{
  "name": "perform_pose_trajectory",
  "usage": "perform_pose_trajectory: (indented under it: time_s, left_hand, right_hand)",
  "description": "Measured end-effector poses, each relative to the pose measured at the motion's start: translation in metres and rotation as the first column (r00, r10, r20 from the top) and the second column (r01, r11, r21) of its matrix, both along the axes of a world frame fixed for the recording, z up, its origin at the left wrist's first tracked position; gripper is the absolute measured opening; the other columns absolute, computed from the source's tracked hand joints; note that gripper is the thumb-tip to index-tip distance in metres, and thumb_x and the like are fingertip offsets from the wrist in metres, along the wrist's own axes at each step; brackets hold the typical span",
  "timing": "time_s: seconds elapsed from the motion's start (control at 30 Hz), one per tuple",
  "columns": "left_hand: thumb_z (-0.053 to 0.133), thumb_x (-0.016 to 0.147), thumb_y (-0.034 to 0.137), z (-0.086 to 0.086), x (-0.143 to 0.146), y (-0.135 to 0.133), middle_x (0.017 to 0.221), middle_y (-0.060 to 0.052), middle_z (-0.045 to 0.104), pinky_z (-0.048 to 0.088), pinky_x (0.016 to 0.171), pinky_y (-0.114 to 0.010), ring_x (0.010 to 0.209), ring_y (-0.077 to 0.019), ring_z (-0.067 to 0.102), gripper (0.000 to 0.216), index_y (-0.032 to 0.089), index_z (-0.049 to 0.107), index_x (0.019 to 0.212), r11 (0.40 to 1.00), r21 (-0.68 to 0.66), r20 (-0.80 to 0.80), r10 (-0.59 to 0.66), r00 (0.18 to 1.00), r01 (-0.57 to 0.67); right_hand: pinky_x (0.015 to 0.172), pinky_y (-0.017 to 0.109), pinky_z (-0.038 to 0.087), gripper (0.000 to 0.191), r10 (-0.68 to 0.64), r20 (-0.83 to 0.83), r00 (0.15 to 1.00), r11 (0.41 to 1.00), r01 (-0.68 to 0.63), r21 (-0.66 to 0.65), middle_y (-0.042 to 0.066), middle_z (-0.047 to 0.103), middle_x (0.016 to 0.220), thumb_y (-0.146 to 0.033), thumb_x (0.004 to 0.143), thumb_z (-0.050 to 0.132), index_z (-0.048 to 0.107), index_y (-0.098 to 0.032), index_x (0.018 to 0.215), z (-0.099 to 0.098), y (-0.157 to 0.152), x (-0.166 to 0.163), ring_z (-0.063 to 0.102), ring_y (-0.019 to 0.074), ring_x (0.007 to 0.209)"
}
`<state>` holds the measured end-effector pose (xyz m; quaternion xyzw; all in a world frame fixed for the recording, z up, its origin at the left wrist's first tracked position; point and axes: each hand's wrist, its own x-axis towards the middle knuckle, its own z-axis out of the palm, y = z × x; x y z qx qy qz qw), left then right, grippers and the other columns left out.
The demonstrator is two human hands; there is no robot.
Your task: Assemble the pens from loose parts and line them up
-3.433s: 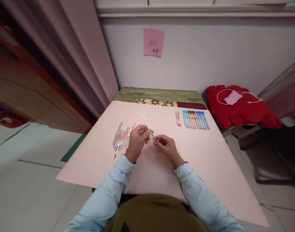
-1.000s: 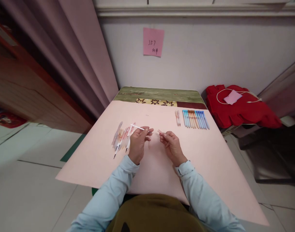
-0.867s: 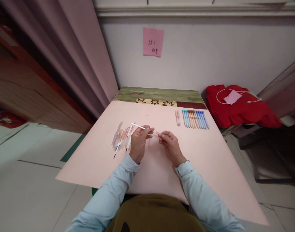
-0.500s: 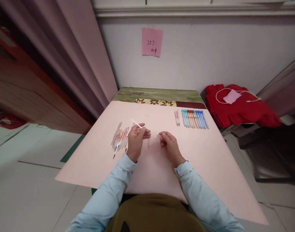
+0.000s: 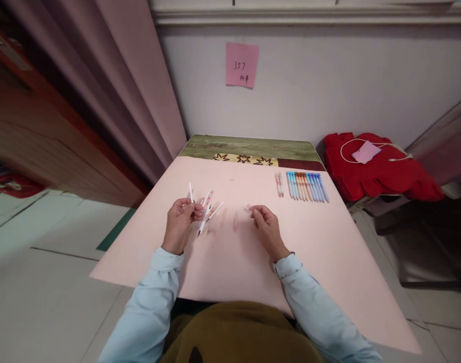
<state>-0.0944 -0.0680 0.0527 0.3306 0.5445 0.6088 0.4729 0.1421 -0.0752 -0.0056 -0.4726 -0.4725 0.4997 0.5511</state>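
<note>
A slim white pen refill [image 5: 190,192] sticks up from the closed fingers of my left hand [image 5: 180,224], at the left of the pink-covered table. Just right of that hand lies a loose heap of pen parts [image 5: 211,214], with white refills and clear, orange and pink barrels overlapping. My right hand [image 5: 267,229] pinches a small clear pinkish piece [image 5: 249,206], perhaps part of a pen. Between the hands a translucent pen barrel [image 5: 235,222] lies by itself, blurred.
Several pens [image 5: 308,186] in blue, brown and violet lie in a neat row at the back right. Two clear-orange pens [image 5: 279,185] lie beside them. Right of the table, a red cloth [image 5: 382,174] bears a white cable and pink paper. A purple curtain [image 5: 139,75] hangs at the left.
My left hand has moved left, still with the white refill. The heap of pen parts has shifted right, towards the middle. My right hand has hardly moved.
</note>
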Motion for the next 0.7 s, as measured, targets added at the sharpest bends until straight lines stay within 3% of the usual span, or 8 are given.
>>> perform_pose_trajectory:
  time_s: [0.17, 0.3, 0.37, 0.47, 0.57, 0.63, 0.7]
  left_hand:
    - [0.069, 0.07, 0.028, -0.009, 0.02, -0.007, 0.071, 0.0, 0.068, 0.047, 0.052, -0.023, 0.051, -0.0094, 0.057, 0.028, 0.019, 0.048, 0.086, 0.991, -0.1, -0.008, -0.086, 0.996, 0.085]
    - [0.069, 0.073, 0.032, -0.012, 0.05, -0.016, 0.087, -0.007, 0.073, 0.054, 0.065, -0.031, 0.062, -0.0138, 0.065, 0.029, 0.018, 0.049, 0.087, 0.951, -0.157, 0.067, -0.258, 0.964, 0.266]
    - [0.069, 0.075, 0.036, -0.015, 0.062, -0.021, 0.088, -0.01, 0.073, 0.055, 0.067, -0.032, 0.063, -0.0145, 0.066, 0.028, 0.016, 0.053, 0.086, 0.92, -0.163, 0.03, -0.356, 0.934, 0.356]
    - [0.068, 0.077, 0.039, -0.02, 0.077, -0.025, 0.082, -0.009, 0.073, 0.052, 0.061, -0.029, 0.058, -0.0139, 0.063, 0.028, 0.015, 0.057, 0.085, 0.865, -0.184, -0.093, -0.488, 0.868, 0.467]
    - [0.065, 0.08, 0.039, -0.023, 0.084, -0.026, 0.078, -0.007, 0.071, 0.05, 0.058, -0.028, 0.056, -0.0143, 0.062, 0.025, 0.015, 0.059, 0.084, 0.843, -0.181, -0.207, -0.536, 0.818, 0.506]
    - [0.06, 0.085, 0.041, -0.022, 0.084, -0.024, 0.078, -0.007, 0.07, 0.05, 0.06, -0.029, 0.061, -0.0158, 0.064, 0.025, 0.016, 0.061, 0.084, 0.857, -0.152, -0.336, -0.513, 0.79, 0.493]
    - [0.056, 0.088, 0.042, -0.021, 0.082, -0.02, 0.078, -0.006, 0.069, 0.049, 0.066, -0.03, 0.069, -0.0181, 0.065, 0.026, 0.017, 0.062, 0.083, 0.899, -0.113, -0.583, -0.404, 0.705, 0.422]
  right_hand:
    - [0.072, 0.027, 0.048, 0.019, -0.022, -0.012, 1.0, 0.999, 0.022, 0.037, 0.0, 0.062, 0.082, -0.041, 0.092, 0.054, 0.055, -0.022, 0.096, 0.0, -0.003, -0.003, 0.058, 0.014, 0.075]
    - [0.062, 0.025, 0.042, 0.014, -0.018, 0.024, 1.0, 0.997, 0.016, 0.074, -0.004, 0.055, 0.072, -0.036, 0.091, 0.056, 0.052, -0.024, 0.096, 0.002, -0.005, -0.002, 0.05, 0.0125, 0.063]
    - [0.058, 0.024, 0.038, 0.014, 0.013, 0.055, 0.998, 0.996, -0.017, 0.082, -0.005, 0.051, 0.069, -0.035, 0.088, 0.06, 0.056, -0.023, 0.093, 0.002, -0.006, -0.002, 0.045, 0.0119, 0.06]
    - [0.059, 0.026, 0.038, 0.019, 0.088, 0.052, 0.995, 0.994, -0.091, 0.058, -0.003, 0.053, 0.068, -0.038, 0.083, 0.066, 0.064, -0.021, 0.089, 0.002, -0.006, -0.003, 0.047, 0.0131, 0.062]
    - [0.063, 0.027, 0.04, 0.022, 0.11, 0.006, 0.994, 0.992, -0.11, 0.062, -0.001, 0.058, 0.069, -0.04, 0.081, 0.069, 0.064, -0.019, 0.075, 0.002, -0.004, -0.005, 0.051, 0.0144, 0.066]
    - [0.064, 0.026, 0.04, 0.028, 0.071, -0.003, 0.997, 0.994, -0.071, 0.084, 0.0, 0.06, 0.069, -0.041, 0.081, 0.068, 0.062, -0.018, 0.067, 0.003, -0.002, -0.004, 0.053, 0.0145, 0.067]
    - [0.062, 0.026, 0.04, 0.031, -0.043, -0.011, 0.999, 0.996, 0.043, 0.074, -0.001, 0.058, 0.066, -0.044, 0.082, 0.067, 0.061, -0.018, 0.066, 0.003, 0.001, 0.001, 0.052, 0.0137, 0.065]
